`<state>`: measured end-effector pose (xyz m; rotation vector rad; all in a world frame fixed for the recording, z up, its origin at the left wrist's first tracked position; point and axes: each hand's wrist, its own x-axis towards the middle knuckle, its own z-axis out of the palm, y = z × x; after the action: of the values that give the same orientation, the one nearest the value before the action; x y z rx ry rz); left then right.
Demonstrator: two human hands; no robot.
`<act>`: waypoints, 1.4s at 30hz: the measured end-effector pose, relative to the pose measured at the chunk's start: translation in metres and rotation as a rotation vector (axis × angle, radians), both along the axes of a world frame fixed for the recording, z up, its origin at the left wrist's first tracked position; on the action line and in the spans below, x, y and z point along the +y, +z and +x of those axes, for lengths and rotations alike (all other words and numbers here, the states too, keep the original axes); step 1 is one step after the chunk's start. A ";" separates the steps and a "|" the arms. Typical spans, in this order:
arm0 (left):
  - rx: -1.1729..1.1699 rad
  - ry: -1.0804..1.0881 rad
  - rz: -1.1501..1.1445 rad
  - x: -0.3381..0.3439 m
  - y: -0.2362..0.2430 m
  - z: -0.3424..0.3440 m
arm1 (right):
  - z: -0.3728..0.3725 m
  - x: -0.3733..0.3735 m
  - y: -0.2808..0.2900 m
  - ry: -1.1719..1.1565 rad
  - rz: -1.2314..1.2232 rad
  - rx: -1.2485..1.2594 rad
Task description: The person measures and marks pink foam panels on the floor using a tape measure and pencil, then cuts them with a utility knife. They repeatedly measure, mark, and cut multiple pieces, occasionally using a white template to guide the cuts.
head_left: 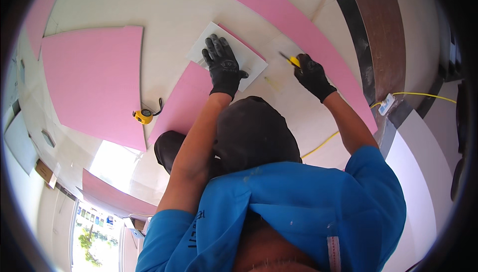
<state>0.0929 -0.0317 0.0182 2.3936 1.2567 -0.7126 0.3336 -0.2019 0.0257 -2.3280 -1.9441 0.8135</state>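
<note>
My left hand (222, 68), in a black glove, lies flat with its fingers stretched out on a white rectangular board (252, 63). Pink sheet shows along the board's upper right edge, and another pink panel (186, 90) runs from its lower left toward my knees. To the right, my gloved right hand (314, 78) is closed around a yellow-handled utility knife (294, 61). Its blurred blade points up and left, apart from the board. A yellow tape measure (143, 116) with a black strap sits left of my left forearm, by the edge of a large pink sheet (94, 73).
A long pink strip (279, 8) curves across the pale floor beyond my right hand. Farther right are a black and brown border (381, 28) and a white power socket box (386, 104) with a yellow cord (321, 145). One more pink panel (112, 191) lies at lower left.
</note>
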 end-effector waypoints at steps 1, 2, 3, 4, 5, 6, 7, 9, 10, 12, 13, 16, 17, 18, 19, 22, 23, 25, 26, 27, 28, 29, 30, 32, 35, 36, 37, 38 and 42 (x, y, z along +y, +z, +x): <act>-0.027 0.006 -0.003 -0.004 -0.002 -0.003 | -0.014 0.014 -0.002 -0.014 0.131 0.031; -0.031 0.010 -0.007 -0.009 -0.001 -0.006 | -0.032 0.028 -0.005 -0.027 0.261 0.071; -0.044 0.005 -0.001 -0.009 0.000 -0.005 | -0.047 0.047 -0.016 0.013 0.307 0.059; -0.061 0.007 0.014 -0.004 0.000 -0.002 | -0.061 0.074 -0.030 0.060 0.362 0.045; -0.063 0.022 -0.023 -0.002 -0.001 -0.002 | -0.078 0.104 -0.036 -0.005 0.398 0.080; -0.069 0.029 -0.025 -0.001 -0.001 -0.002 | -0.094 0.129 -0.039 -0.073 0.428 0.120; -0.075 0.031 -0.032 -0.001 -0.001 -0.003 | -0.105 0.147 -0.043 -0.043 0.403 0.129; -0.118 0.048 -0.021 0.000 -0.002 -0.004 | -0.111 0.168 -0.043 0.013 0.316 0.135; -0.108 0.044 -0.022 -0.001 -0.002 -0.005 | -0.112 0.171 -0.039 0.032 0.261 0.141; -0.092 0.036 -0.019 -0.002 -0.001 -0.006 | -0.112 0.176 -0.032 0.071 0.155 0.148; -0.087 0.042 -0.017 -0.002 -0.002 -0.005 | -0.112 0.177 -0.028 0.093 0.140 0.128; -0.059 0.038 -0.027 -0.001 0.000 -0.001 | -0.108 0.176 -0.023 0.127 0.101 0.085; -0.042 0.026 -0.036 0.001 0.001 0.000 | -0.109 0.176 -0.023 0.124 0.096 0.080; -0.021 0.015 -0.048 0.001 0.004 -0.001 | -0.110 0.174 -0.023 0.121 0.089 0.079; -0.024 0.019 -0.040 0.001 0.003 -0.002 | -0.110 0.173 -0.023 0.128 0.079 0.074; -0.039 0.020 -0.028 0.000 0.001 -0.001 | -0.108 0.168 -0.026 0.150 0.085 0.039; -0.046 0.020 -0.031 0.001 0.000 -0.002 | -0.107 0.166 -0.027 0.164 0.113 0.018; -0.061 0.021 -0.040 0.000 -0.003 -0.004 | -0.107 0.161 -0.027 0.190 0.142 -0.001; -0.070 0.022 -0.045 -0.002 -0.004 -0.005 | -0.105 0.157 -0.027 0.201 0.144 0.001; -0.078 0.023 -0.047 -0.001 -0.004 -0.006 | -0.104 0.154 -0.025 0.212 0.150 0.004; -0.078 0.022 -0.046 -0.001 -0.004 -0.006 | -0.103 0.151 -0.023 0.196 0.120 0.023; -0.077 0.022 -0.044 -0.001 -0.005 -0.007 | -0.101 0.145 -0.020 0.181 0.090 0.042; -0.080 0.021 -0.044 0.000 -0.003 -0.005 | -0.097 0.138 -0.017 0.164 0.059 0.056; -0.037 0.003 -0.043 0.001 -0.001 -0.004 | -0.092 0.120 -0.011 0.134 0.043 0.109; -0.018 0.006 -0.045 0.001 0.001 -0.003 | -0.085 0.091 -0.003 0.086 -0.070 0.117; -0.024 0.010 -0.043 0.002 0.001 -0.001 | -0.079 0.078 0.000 0.087 -0.081 0.118; -0.042 0.015 -0.042 0.003 0.000 -0.001 | -0.074 0.059 0.001 0.088 -0.097 0.120; -0.060 0.020 -0.040 0.004 -0.002 -0.001 | -0.067 0.039 0.005 0.087 -0.112 0.123; -0.124 0.042 -0.083 0.000 -0.004 -0.003 | -0.007 -0.133 0.043 0.021 -0.585 -0.048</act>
<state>0.0895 -0.0313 0.0145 2.3004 1.1995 -0.5830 0.3263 -0.3346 0.0691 -2.6295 -1.9484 1.5159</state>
